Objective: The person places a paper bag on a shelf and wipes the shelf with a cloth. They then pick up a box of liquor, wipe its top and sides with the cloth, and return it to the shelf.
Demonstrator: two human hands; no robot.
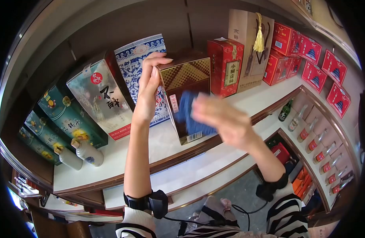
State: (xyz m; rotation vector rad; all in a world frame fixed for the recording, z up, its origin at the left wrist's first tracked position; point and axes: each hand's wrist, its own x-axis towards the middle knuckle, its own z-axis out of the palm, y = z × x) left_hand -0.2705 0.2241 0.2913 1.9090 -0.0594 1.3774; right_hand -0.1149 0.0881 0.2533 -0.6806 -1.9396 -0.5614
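A brown and gold box [186, 81] stands tilted on the white shelf [162, 144]. My left hand [150, 79] grips its upper left edge, with the fingers over the top. Against the front of the box, my right hand [222, 117], blurred by motion, holds a blue cloth [192, 115]. The cloth covers part of the box's lower front. Just left of the box is a blue and white patterned box [131, 63], and a red box [227, 65] stands to its right.
Green boxes [67, 115], a silver-grey box [101, 95] and two white bottles [87, 152] stand at left. A beige bag [246, 75] and red cartons [283, 39] are at right. Small glass bottles [305, 131] line the lower right shelf.
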